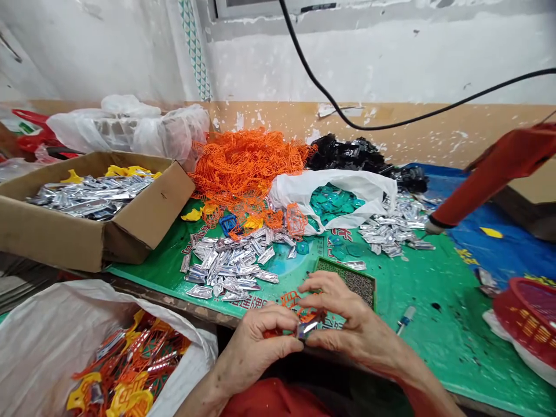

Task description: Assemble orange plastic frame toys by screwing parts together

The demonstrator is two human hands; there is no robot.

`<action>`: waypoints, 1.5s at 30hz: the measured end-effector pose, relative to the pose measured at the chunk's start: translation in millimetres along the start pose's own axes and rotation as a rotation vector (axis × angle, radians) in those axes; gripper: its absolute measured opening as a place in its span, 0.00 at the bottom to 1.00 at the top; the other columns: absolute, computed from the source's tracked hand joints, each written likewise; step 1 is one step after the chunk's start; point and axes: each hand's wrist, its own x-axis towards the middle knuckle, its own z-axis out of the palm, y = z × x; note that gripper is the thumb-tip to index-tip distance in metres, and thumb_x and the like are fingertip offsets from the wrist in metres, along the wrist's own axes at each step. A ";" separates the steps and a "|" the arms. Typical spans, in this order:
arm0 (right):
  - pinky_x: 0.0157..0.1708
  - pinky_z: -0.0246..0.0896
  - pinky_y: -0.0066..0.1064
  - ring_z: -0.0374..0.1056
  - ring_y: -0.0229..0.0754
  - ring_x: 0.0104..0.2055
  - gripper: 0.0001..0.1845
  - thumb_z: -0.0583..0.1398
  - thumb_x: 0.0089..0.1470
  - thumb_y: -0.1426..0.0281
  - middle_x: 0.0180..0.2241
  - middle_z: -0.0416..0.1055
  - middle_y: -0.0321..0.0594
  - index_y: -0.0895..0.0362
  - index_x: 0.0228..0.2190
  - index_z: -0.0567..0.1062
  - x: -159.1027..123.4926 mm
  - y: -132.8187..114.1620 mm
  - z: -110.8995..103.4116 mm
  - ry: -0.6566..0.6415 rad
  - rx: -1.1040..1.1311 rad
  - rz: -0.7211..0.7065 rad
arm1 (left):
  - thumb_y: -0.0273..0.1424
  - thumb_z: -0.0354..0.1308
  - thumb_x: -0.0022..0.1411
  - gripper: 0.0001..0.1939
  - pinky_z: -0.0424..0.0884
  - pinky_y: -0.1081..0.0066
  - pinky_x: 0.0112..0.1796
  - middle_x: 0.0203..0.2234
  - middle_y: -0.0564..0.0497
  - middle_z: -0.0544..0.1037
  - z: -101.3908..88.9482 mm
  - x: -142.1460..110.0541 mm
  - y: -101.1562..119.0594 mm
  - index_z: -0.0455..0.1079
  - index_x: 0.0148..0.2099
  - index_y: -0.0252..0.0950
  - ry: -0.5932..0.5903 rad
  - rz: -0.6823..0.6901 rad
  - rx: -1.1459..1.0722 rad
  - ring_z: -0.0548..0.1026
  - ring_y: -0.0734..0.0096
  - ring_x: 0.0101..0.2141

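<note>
My left hand [256, 341] and my right hand [347, 318] meet at the near edge of the green table [425, 301]. Together they pinch a small orange plastic mesh piece [292, 301] and a shiny silver foil packet [306, 328]. The fingers of both hands are closed on these. Just beyond lies a heap of silver foil packets [234, 263]. A big tangle of orange mesh pieces [247, 165] is piled farther back.
A cardboard box [87, 231] of silver packets stands at left. A white bag [99, 353] of assembled orange and yellow pieces sits lower left. A white bag of teal discs [334, 200], black pieces [356, 153], a red basket [530, 315] and a red-sleeved arm [490, 174] lie to the right.
</note>
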 end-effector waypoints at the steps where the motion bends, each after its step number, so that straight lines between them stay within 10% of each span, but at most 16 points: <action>1: 0.48 0.63 0.42 0.66 0.44 0.48 0.12 0.62 0.54 0.62 0.42 0.73 0.40 0.49 0.41 0.75 1.4 1.7 0.9 -0.045 0.032 -0.022 | 0.24 0.66 0.50 0.04 0.63 0.66 0.44 0.32 0.51 0.80 -0.4 0.0 1.7 0.79 0.31 0.39 0.003 0.101 0.085 0.73 0.67 0.36; 7: 0.48 0.61 0.45 0.65 0.45 0.47 0.03 0.60 0.56 0.72 0.35 0.72 0.38 0.52 0.34 0.73 -6.4 5.8 8.6 0.036 -0.064 -0.132 | 0.19 0.61 0.55 0.07 0.68 0.65 0.44 0.42 0.47 0.77 -2.5 -2.4 10.9 0.75 0.32 0.36 0.131 0.607 0.542 0.71 0.65 0.43; 15: 0.46 0.64 0.47 0.64 0.49 0.51 0.12 0.58 0.50 0.81 0.40 0.71 0.41 0.53 0.33 0.71 -23.2 8.0 24.9 0.429 -0.414 -0.201 | 0.14 0.51 0.59 0.13 0.75 0.67 0.44 0.39 0.44 0.78 4.2 -7.0 18.3 0.73 0.41 0.32 0.153 0.901 0.831 0.71 0.65 0.43; 26: 0.43 0.66 0.45 0.64 0.47 0.47 0.14 0.59 0.49 0.83 0.37 0.70 0.42 0.54 0.35 0.71 -31.0 7.2 32.7 0.546 -0.499 -0.266 | 0.13 0.53 0.59 0.13 0.74 0.69 0.46 0.43 0.44 0.79 7.9 -16.5 14.2 0.72 0.44 0.27 0.128 0.989 0.901 0.69 0.65 0.48; 45: 0.38 0.65 0.36 0.65 0.42 0.40 0.19 0.59 0.55 0.78 0.33 0.69 0.39 0.48 0.47 0.72 -30.5 18.1 40.1 0.421 -0.009 -0.123 | 0.19 0.57 0.60 0.07 0.73 0.67 0.42 0.36 0.46 0.76 8.8 -3.1 13.8 0.70 0.39 0.33 0.223 0.787 0.694 0.71 0.67 0.40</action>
